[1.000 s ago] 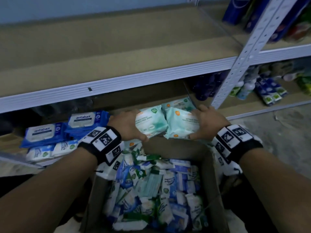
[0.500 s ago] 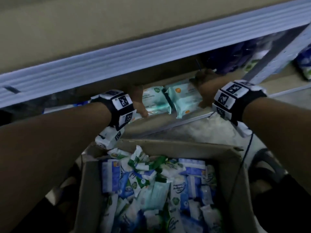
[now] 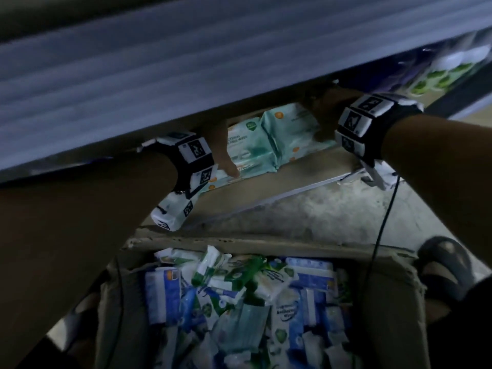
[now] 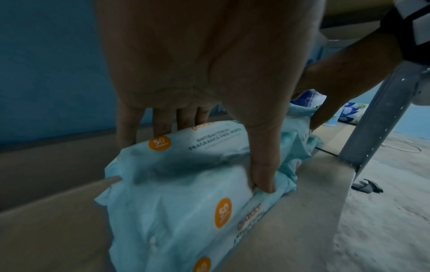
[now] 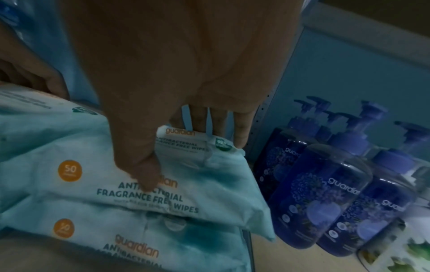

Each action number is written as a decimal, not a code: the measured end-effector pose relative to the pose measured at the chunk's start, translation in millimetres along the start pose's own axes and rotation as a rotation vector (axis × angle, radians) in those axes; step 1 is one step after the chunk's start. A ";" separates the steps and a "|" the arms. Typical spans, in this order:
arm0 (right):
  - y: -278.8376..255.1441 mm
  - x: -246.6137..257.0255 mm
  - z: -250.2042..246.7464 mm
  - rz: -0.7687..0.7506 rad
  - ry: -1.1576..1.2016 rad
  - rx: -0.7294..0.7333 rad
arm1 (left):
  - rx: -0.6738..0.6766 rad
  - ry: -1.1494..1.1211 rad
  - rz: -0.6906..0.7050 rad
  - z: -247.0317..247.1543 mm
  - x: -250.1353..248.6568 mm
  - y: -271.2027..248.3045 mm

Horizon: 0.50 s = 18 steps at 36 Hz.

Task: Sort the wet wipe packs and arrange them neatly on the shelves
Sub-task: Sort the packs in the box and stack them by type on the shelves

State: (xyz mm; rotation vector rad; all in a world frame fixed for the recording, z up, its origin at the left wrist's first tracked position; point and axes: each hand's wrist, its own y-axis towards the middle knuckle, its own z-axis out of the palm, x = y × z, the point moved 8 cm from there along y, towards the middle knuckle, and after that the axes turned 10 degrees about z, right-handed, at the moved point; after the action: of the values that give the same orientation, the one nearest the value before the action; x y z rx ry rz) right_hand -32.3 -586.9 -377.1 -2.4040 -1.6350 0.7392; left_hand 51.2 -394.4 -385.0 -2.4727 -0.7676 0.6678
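Two pale teal wipe packs lie side by side on the lower shelf, under the upper shelf's edge. My left hand grips the left pack; its thumb is on the near edge and its fingers reach over the far side. My right hand holds the right pack, with the thumb pressed on the label and the fingers over the far edge. Each pack sits on another like it. The fingertips are hidden in the head view.
The upper shelf's white front edge hangs low over both wrists. Dark blue pump bottles stand right of the packs, past a metal upright. A cardboard box with several mixed packs sits below, and a sandalled foot is beside it.
Both hands carried the two teal packs from above the box forward onto the lower shelf and pushed them further in. The head view dropped closer under the upper shelf.
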 end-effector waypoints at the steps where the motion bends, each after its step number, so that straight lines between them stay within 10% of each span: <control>1: 0.8 1.4 0.7 -0.010 0.027 0.006 | -0.001 -0.009 -0.029 2.7 3.5 0.7; 18: -34.7 11.5 6.9 0.152 0.212 0.110 | -0.062 0.063 0.041 2.6 -16.8 -34.2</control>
State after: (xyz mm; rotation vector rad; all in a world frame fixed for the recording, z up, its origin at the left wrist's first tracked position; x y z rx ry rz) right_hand -61.2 -563.8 -373.6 -2.4520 -1.3097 0.5559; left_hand 24.2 -378.9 -362.9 -2.5589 -0.7257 0.5854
